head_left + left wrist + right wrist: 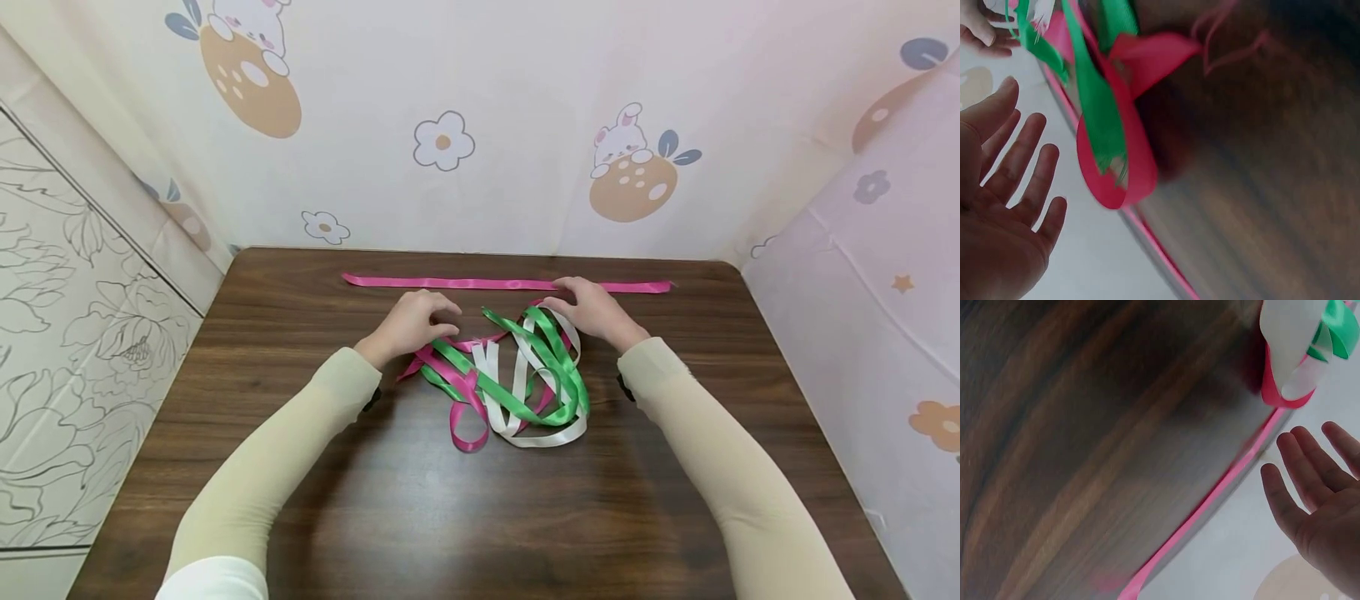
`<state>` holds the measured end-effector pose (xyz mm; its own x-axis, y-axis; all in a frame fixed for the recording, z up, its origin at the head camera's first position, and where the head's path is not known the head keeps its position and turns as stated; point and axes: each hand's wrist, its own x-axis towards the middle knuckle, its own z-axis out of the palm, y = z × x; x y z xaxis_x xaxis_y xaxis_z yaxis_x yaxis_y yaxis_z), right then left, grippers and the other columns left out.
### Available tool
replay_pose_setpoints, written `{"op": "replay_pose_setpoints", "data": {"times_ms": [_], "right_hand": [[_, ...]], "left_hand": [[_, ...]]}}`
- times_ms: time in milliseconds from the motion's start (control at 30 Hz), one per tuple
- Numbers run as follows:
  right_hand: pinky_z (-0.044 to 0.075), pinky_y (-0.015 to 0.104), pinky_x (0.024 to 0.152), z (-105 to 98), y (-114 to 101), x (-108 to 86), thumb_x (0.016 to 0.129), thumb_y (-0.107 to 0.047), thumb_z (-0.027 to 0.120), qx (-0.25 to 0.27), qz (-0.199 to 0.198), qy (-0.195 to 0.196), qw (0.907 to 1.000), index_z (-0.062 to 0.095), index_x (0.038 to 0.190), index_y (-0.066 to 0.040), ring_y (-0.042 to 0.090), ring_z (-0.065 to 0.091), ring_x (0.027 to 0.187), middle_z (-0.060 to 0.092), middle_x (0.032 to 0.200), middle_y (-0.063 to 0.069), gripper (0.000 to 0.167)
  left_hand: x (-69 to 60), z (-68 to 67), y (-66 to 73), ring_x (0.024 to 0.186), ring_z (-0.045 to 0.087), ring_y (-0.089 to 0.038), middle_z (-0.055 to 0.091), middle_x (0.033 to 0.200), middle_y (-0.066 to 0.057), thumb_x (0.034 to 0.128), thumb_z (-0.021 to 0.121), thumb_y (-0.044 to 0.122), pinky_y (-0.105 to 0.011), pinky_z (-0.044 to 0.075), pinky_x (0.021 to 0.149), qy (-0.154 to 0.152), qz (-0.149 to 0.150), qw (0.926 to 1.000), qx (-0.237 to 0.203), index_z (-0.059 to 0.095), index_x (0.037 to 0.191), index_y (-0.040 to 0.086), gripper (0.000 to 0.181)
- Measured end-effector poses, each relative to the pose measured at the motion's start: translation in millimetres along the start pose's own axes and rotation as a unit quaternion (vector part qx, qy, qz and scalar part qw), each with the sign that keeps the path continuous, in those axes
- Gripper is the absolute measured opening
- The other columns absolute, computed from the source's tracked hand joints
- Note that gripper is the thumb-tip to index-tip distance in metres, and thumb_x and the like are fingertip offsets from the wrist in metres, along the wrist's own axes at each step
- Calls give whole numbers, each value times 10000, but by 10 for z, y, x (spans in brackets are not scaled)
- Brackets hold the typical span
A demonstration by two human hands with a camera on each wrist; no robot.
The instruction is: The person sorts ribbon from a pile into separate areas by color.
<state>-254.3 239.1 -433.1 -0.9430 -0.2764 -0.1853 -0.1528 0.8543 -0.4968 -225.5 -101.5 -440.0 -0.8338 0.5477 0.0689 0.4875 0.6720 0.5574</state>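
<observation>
A loose heap of green ribbon [558,362], white ribbon [551,439] and pink ribbon [469,442] lies mid-table in the head view. At the heap's left edge is my left hand [411,323], fingers relaxed and holding nothing; in the left wrist view the hand [1013,194] has its fingers spread beside a pink loop [1142,169]. My right hand [592,310] is over the heap's upper right, its fingers loosely extended, and the right wrist view shows the hand [1325,494] empty. Behind the heap, one pink ribbon [465,284] lies straight along the back, partly covered by my right hand.
The heap and straight ribbon lie on a dark brown wooden table [420,533]. A patterned curtain [517,192] hangs along the table's back edge and continues at the right. On the left stands a white panel [67,350] with flower line drawings.
</observation>
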Motion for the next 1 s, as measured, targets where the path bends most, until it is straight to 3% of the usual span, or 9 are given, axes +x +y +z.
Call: {"op": "replay_pose_setpoints", "data": {"times_ms": [467,733,1000], "right_hand": [[371,618,1177,124,-69,21,1044,-377,603,-117,-116,-75,9998,541,1474,-75,392,479,1431,540,1515,187,529],[432,609,1119,176,-89,-1,1035,-312,634,-282,-396,-144,9987,611,1408,-103,366,557,1351,608,1437,155,428],[502,575,1037,230,-94,-142,1026,-331,646,-408,-508,-307,9974,608,1418,-126,305,634,1205,629,1417,132,445]], "left_hand": [[-6,177,30,1150,683,-238,775,1194,-48,931,778,222,-460,472,1099,-677,88,9968,422,762,1213,115,302],[-21,204,20,1043,712,-202,796,1116,-25,916,794,225,-463,475,1065,-745,305,9941,725,794,1144,140,243],[-109,212,40,948,679,-174,785,1005,6,920,791,230,-427,467,993,-827,324,9918,923,810,1075,172,167]]}}
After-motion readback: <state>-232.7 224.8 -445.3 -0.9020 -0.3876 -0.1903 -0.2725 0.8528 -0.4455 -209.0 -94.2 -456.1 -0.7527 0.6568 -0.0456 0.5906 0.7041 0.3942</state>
